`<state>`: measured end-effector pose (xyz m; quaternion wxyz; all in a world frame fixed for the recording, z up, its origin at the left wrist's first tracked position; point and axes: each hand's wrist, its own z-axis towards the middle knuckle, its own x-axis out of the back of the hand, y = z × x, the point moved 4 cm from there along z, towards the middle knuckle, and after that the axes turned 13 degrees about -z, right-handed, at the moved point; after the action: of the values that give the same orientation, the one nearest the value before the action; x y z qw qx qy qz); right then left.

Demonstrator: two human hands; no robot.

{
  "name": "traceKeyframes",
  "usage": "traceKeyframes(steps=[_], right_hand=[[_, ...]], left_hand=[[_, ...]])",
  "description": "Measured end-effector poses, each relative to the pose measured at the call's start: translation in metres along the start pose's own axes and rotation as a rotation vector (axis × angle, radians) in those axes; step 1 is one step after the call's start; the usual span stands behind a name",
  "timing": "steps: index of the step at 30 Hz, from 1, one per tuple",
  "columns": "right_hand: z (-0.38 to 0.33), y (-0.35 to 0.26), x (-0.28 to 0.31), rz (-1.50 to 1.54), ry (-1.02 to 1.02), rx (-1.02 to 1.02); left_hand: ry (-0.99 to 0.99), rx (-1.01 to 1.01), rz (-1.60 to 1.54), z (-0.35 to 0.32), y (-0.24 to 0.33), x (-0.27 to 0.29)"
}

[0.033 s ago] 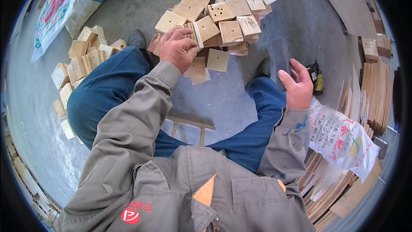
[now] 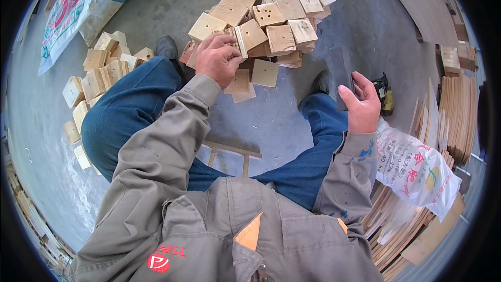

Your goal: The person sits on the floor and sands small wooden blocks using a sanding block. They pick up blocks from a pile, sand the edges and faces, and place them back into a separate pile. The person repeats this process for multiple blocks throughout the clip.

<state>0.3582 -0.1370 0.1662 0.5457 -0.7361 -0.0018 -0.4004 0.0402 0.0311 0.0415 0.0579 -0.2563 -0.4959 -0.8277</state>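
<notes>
Left hand (image 2: 216,62) pinching one small square pale plywood block (image 2: 241,42) at our heap of drilled wooden squares (image 2: 279,21).
We judge it light, stiff, splintery: grip opposite edges. Right hand (image 2: 360,105), right of heap, loosely curled, holding nothing.

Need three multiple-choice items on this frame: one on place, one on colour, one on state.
1. Where is the left hand?
A. On the pile of square pale wooden blocks
B. On the printed white plastic sack
C. On the knee

2. Colour of the trousers?
A. Grey
B. Blue
C. Black

3. State of the right hand?
A. Gripping a block
B. Open, holding nothing
C. Fist on the floor

Answers:
1 A, its fingers close on a block at the pile's near edge.
2 B, blue denim on both legs.
3 B, the palm is open and bare.
</notes>
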Motion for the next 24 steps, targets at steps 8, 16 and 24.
traceKeyframes(steps=[8, 16, 24], right_hand=[[0.001, 0.004, 0.000, -0.061, -0.017, 0.030], [0.001, 0.004, -0.001, -0.127, -0.026, 0.036], [0.002, 0.004, -0.003, -0.196, -0.016, 0.058]], left_hand=[[-0.085, 0.108, -0.011, 0.006, 0.005, -0.002], [-0.118, 0.132, 0.021, 0.009, 0.002, -0.003], [-0.100, 0.122, -0.058, 0.011, -0.003, 0.000]])
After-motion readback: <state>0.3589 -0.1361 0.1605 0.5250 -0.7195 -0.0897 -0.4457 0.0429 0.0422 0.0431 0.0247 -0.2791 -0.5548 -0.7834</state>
